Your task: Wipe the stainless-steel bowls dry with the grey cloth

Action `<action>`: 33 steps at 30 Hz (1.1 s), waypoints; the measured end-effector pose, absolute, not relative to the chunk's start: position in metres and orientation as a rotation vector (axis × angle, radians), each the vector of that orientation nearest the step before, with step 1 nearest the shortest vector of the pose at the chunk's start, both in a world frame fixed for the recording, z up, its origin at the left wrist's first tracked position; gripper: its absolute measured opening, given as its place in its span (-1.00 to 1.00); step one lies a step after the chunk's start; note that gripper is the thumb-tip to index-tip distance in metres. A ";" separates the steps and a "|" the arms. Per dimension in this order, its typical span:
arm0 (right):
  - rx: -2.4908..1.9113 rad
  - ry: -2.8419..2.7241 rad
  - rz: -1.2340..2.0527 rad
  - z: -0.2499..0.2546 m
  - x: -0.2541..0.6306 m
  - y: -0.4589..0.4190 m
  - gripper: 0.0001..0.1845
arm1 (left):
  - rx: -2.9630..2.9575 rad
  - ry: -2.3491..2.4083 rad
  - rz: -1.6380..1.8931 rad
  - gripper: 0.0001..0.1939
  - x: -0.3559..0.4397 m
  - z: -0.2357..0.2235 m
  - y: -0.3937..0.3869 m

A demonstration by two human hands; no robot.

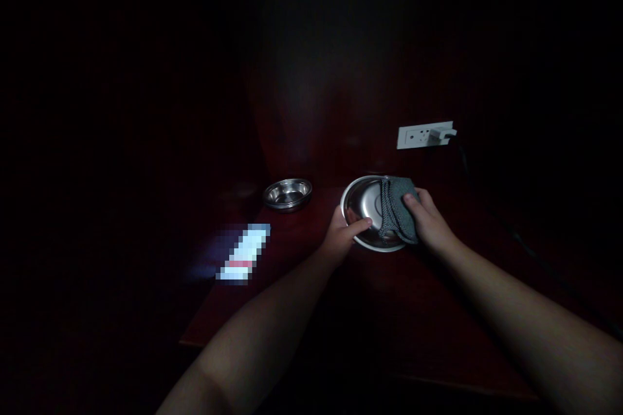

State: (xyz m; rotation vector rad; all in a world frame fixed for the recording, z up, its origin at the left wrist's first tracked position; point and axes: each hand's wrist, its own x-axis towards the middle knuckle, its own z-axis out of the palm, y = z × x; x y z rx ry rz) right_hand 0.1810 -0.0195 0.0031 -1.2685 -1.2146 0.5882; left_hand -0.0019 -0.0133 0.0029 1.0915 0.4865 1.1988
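A shiny metal bowl (363, 204) is held up over the dark red table, its inside turned towards me. My left hand (343, 233) grips the bowl's left rim, thumb laid on the inner surface and fingers hidden behind. On the right side, my right hand (424, 217) is closed on a grey-green cloth (402, 207), which is folded over the bowl's right rim. The cloth covers the right part of the bowl. My right fingers are mostly out of sight behind the cloth.
Stacked metal bowls (287, 194) stand at the table's back left. A lit, pixelated flat screen (246, 253) lies near the left edge of the table (292, 266). A white wall socket (411, 136) with a plug and dark cable is at the back right. Surroundings are very dark.
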 end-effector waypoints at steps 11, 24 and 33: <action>-1.262 -1.215 0.588 0.006 0.179 -0.021 -0.46 | 1.098 0.515 1.215 -0.40 -0.003 -0.003 -0.009; -1.220 -1.246 0.584 0.003 0.180 -0.017 -0.46 | 1.117 0.512 1.229 -0.44 -0.003 -0.002 -0.014; -1.233 -1.237 0.593 0.004 0.181 -0.019 -0.47 | 1.124 0.527 1.215 -0.42 -0.003 -0.006 -0.008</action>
